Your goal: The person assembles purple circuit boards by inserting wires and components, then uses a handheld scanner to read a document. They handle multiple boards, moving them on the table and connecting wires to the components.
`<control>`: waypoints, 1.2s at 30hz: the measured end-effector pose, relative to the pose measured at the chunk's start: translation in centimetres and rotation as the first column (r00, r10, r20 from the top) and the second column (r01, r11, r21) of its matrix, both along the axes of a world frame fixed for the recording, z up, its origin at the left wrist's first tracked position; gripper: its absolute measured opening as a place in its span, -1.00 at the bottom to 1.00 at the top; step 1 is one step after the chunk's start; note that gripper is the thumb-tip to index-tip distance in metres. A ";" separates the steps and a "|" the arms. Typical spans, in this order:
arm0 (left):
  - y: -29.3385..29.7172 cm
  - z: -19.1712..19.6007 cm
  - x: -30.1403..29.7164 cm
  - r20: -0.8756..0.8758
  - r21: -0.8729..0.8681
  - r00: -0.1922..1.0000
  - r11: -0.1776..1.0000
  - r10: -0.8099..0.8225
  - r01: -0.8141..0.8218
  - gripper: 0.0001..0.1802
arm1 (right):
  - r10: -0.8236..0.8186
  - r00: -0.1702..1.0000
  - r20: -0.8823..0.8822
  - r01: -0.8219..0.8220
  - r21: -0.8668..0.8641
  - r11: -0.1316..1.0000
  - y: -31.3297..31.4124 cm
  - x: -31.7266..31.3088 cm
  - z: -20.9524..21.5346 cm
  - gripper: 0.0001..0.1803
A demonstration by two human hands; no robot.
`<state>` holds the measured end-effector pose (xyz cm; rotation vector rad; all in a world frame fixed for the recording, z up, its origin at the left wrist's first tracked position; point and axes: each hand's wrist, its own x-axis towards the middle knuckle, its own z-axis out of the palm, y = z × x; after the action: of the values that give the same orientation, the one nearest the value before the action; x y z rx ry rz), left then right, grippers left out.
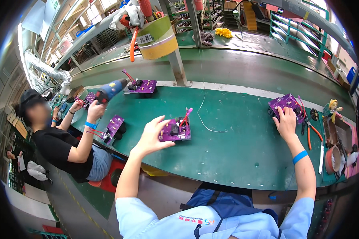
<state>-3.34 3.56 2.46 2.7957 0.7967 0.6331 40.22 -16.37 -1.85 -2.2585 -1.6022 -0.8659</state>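
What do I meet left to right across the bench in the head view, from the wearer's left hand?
Left hand, purple circuit board with red leads, thin pale strand, right hand, orange-handled pliers, round reddish object.

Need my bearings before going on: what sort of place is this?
Probably an electronics assembly workshop: several purple boards sit along the green bench, and a co-worker holds a power tool.

- Bench top (227,159): smooth green sheet, faintly glossy, lightly scuffed.
- Circuit boards (181,135): smooth, purple, slightly shiny.
- Pliers' handles (309,137): smooth orange, plastic-looking.
- Duct (48,71): crinkled, shiny, silvery metallic foil.
- Shirt (235,223): soft, matt, light-blue cloth, creased.
- Tool holder (158,43): smooth, plastic-looking, dully glossy.
- Post (177,68): dull metal, worn near its foot.
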 end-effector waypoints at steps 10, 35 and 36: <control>0.6 -2.7 3.3 0.005 0.087 0.998 0.994 -0.065 0.065 -0.09 | 0.263 0.959 -0.104 -0.242 0.174 0.954 -2.6 -3.6 4.2 -0.58; -7.5 -2.9 14.8 -0.046 -0.147 0.883 0.878 -0.466 0.456 -0.05 | 0.362 -0.158 -0.919 -0.621 0.377 0.687 0.8 -11.6 2.2 -0.87; -7.6 -2.9 14.8 -0.034 -0.128 0.887 0.882 -0.460 0.453 -0.05 | 0.342 -0.161 -0.926 -0.626 0.364 0.690 0.8 -11.6 2.3 -0.87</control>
<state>11.42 -4.07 -0.48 2.7539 0.1508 0.3989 28.63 -15.52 0.44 -1.2131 -1.4607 1.0440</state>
